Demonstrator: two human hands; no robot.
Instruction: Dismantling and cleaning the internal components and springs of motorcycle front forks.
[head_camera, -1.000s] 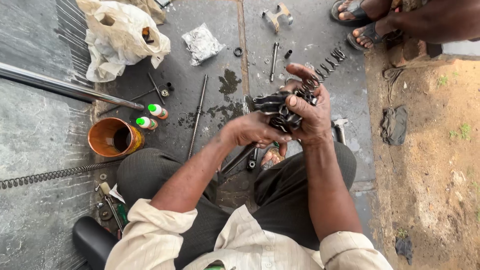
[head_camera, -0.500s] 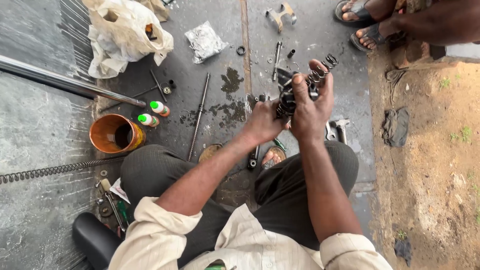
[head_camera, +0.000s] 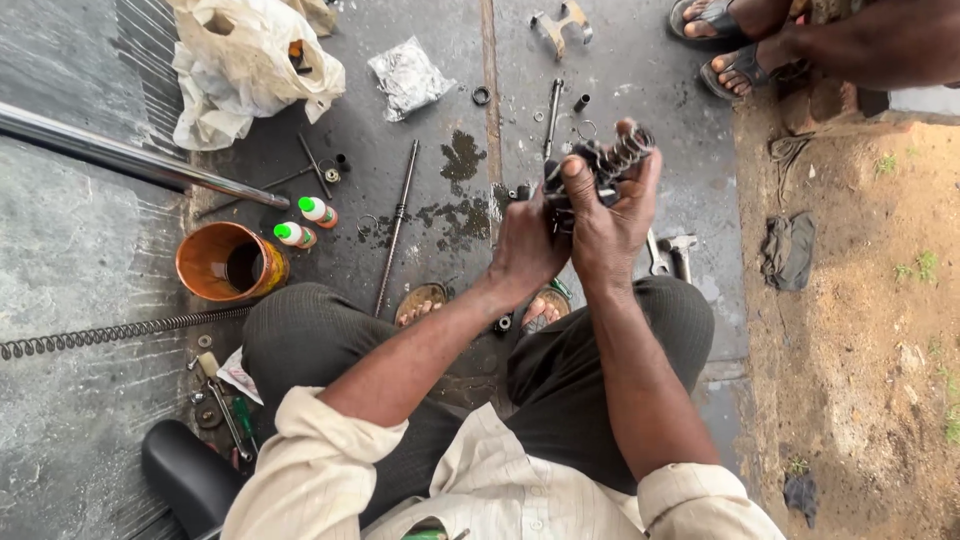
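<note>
Both hands sit right of frame centre. The left hand (head_camera: 528, 248) and right hand (head_camera: 608, 215) clench a dark metal part (head_camera: 585, 172), seemingly with a coil spring (head_camera: 630, 150) at its upper right.

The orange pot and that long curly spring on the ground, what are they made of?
The orange pot looks like plastic, though that is not certain: its colour is even and its rim is smooth and dull. The long spring looks like steel: grey coils with a faint shine, dirty in places.

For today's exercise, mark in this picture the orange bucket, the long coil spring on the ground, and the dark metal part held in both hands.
orange bucket (head_camera: 205, 275), head view, front rim.
long coil spring (head_camera: 110, 333), head view, mid-length.
dark metal part (head_camera: 590, 165), head view, its upper end.
</note>
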